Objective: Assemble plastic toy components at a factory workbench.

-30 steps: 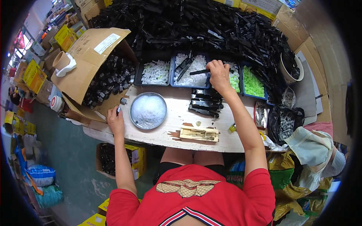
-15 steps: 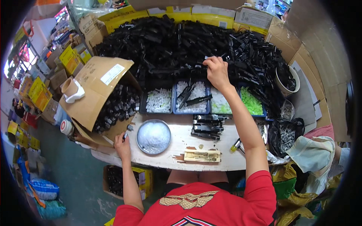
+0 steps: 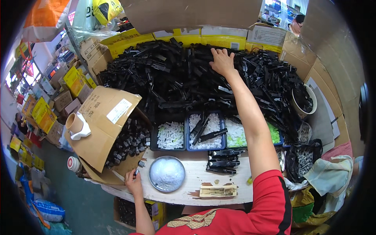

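Observation:
My right hand (image 3: 223,62) reaches to the far part of a big heap of long black plastic parts (image 3: 172,84), fingers apart and curving onto it. At the table's near left edge, my left hand (image 3: 133,182) is closed on a small dark piece (image 3: 135,172) with a pale tip. Beside it stands a round metal dish (image 3: 167,174) of whitish, glossy contents whose kind I cannot tell. A cream block-shaped fixture (image 3: 217,191) lies at the table's front. Behind it, several black parts (image 3: 223,161) lie in a stack.
Blue-rimmed trays hold white pieces (image 3: 170,135) and green ones (image 3: 273,133); two black parts lie across the middle tray (image 3: 225,147). An opened cardboard box (image 3: 107,113) with dark blocks stands left. A bucket (image 3: 309,100) and a black bag (image 3: 291,168) are right. Another person (image 3: 296,25) is far behind.
My right hand has gone from the heap's near side to its far part, its fingers now spread. The view has shifted, so the table sits lower. My left hand keeps the small dark piece.

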Motion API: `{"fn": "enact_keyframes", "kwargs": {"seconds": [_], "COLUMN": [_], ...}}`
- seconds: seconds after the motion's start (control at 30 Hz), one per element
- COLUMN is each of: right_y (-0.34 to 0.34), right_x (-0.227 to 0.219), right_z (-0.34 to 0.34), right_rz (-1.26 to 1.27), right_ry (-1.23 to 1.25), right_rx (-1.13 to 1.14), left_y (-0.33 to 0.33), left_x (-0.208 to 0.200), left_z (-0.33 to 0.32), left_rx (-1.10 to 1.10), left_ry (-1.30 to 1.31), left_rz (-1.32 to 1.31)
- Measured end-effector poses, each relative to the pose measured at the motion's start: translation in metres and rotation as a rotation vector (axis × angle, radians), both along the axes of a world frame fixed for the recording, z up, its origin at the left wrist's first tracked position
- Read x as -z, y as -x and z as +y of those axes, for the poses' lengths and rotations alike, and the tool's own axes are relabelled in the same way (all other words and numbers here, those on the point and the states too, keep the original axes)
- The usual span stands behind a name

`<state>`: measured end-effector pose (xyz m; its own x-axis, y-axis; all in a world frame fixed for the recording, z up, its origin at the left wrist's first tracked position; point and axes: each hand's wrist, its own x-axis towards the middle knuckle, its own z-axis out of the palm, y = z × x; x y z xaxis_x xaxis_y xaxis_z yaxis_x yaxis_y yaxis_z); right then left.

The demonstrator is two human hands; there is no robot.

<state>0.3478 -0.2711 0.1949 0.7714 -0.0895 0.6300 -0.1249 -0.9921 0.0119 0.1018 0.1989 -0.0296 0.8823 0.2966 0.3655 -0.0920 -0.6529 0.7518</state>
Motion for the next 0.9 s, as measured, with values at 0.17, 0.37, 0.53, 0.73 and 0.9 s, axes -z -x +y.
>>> {"fn": "enact_keyframes", "kwargs": {"seconds": [0.17, 0.37, 0.53, 0.73, 0.9], "right_y": [-0.011, -0.005, 0.01, 0.035, 0.051], "right_x": [-0.006, -0.007, -0.009, -0.009, -0.006], "right_z": [-0.004, -0.008, -0.01, -0.013, -0.016], "right_rz": [0.229, 0.417, 0.43, 0.486, 0.486], "right_ry": [-0.029, 0.018, 0.027, -0.07, -0.129], "right_rx": [-0.038, -0.013, -0.04, -0.162, -0.225], "left_y": [-0.001, -0.002, -0.002, -0.001, -0.003], "left_x": [0.002, 0.004, 0.003, 0.002, 0.004], "left_z": [-0.001, 0.001, 0.0, 0.001, 0.0], "left_rx": [-0.008, 0.002, 0.0, -0.01, 0.0], "left_ry": [0.102, 0.066, 0.052, 0.043, 0.071], "left_rz": [0.005, 0.007, 0.008, 0.013, -0.001]}}
